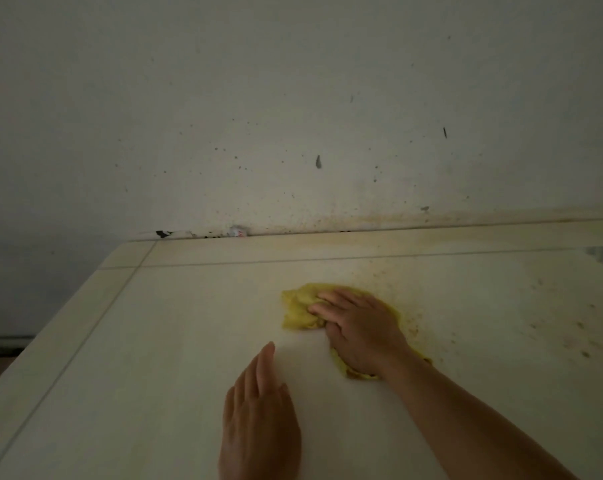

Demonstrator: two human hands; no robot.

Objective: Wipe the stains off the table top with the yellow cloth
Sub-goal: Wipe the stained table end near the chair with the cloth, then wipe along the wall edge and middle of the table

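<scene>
The cream table top [147, 341] fills the lower part of the head view. A crumpled yellow cloth [298, 308] lies near its middle. My right hand [359, 327] presses flat on the cloth, fingers pointing left, and covers most of it. Brown and orange stains [584, 344] speckle the table to the right of the cloth, with finer specks [411, 323] just beside it. My left hand [262, 410] rests flat on bare table in front of the cloth, fingers together, holding nothing.
A dirty white wall [293, 116] spotted with dark specks rises right behind the table's far edge. Small scraps of litter [237, 232] sit in the gap there. The table's left edge [51, 344] drops off to a dark floor.
</scene>
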